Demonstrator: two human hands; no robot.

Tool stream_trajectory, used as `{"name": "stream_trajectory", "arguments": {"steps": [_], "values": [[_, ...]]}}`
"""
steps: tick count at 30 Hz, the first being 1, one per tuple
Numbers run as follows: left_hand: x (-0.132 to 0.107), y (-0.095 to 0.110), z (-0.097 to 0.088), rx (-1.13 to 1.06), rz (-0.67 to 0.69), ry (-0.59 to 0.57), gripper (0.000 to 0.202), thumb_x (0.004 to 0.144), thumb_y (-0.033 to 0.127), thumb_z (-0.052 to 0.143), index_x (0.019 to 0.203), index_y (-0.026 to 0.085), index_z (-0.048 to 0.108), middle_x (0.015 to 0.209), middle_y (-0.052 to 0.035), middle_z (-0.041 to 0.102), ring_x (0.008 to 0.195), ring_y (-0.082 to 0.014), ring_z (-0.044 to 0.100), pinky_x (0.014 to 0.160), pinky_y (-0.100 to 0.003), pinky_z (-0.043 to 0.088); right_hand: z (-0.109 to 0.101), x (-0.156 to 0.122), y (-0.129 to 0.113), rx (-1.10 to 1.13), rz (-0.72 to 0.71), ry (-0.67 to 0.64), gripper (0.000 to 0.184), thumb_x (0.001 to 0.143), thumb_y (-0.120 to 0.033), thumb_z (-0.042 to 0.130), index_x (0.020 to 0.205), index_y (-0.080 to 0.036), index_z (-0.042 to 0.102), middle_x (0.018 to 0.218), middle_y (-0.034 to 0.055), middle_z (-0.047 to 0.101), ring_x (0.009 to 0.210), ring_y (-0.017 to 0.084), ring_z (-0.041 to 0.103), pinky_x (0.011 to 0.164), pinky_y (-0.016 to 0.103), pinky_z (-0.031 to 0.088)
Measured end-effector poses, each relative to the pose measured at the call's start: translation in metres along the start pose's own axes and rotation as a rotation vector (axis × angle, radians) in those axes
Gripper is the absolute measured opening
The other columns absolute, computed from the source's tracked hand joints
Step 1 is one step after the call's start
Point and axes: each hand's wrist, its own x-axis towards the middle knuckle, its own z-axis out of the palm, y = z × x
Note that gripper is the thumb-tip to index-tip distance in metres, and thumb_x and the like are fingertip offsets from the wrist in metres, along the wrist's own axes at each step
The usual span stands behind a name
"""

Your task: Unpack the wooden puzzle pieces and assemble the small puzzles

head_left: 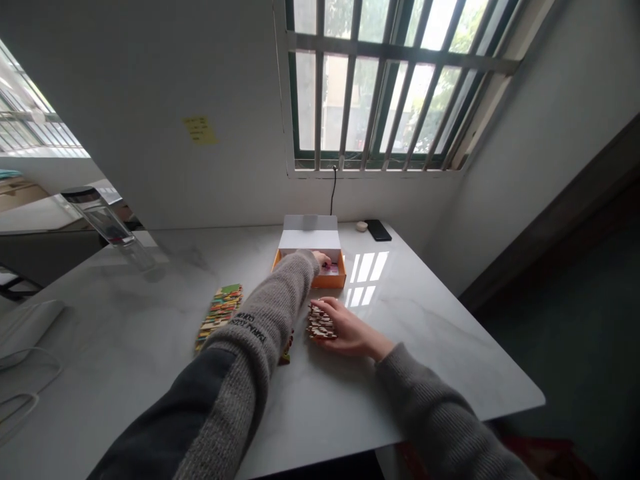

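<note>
My right hand (pixel 350 330) is wrapped round a stack of thin cards (pixel 321 321) with uneven white and brown edges, low over the table. My left arm stretches forward, and my left hand (pixel 321 259) reaches into an open orange box (pixel 330 281) with its white lid raised. Its visible fingers bend down beside a pinkish-purple item (pixel 332 269) inside; what they grip, if anything, is hidden. Left of my sleeve lies a fanned row of thin, multicoloured cards (pixel 220 313), partly covered by the arm. Another small colourful piece (pixel 286 353) shows behind the sleeve.
The white marbled table (pixel 425 373) ends in a rounded corner at right. A black phone (pixel 379 230) and a small round white object (pixel 361 227) lie at the back. A clear bottle (pixel 107 223) stands at left, near a white cable (pixel 35 393). A barred window faces me.
</note>
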Motion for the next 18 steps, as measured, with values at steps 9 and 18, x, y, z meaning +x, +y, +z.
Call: {"name": "stream_trajectory", "arguments": {"steps": [9, 18], "values": [[0.011, 0.004, 0.007, 0.07, -0.019, -0.08, 0.018, 0.068, 0.027, 0.078, 0.083, 0.019, 0.075, 0.097, -0.0036, 0.073, 0.094, -0.0216, 0.066, 0.086, -0.026, 0.05, -0.001, -0.001, -0.001, 0.011, 0.005, 0.001, 0.088, 0.078, -0.03, 0.076, 0.154, -0.027, 0.03, 0.142, 0.0131, 0.039, 0.131, 0.03, 0.047, 0.112, 0.045, 0.041], [-0.001, 0.007, 0.0, -0.009, -0.093, -0.025, 0.025, 0.096, 0.034, 0.062, 0.109, 0.013, 0.065, 0.107, -0.0069, 0.068, 0.095, -0.0196, 0.067, 0.085, -0.039, 0.057, -0.004, -0.003, -0.006, 0.085, 0.038, 0.021, 0.096, 0.077, -0.028, 0.077, 0.157, -0.027, 0.024, 0.143, 0.0136, 0.041, 0.13, 0.03, 0.047, 0.112, 0.048, 0.042]]}}
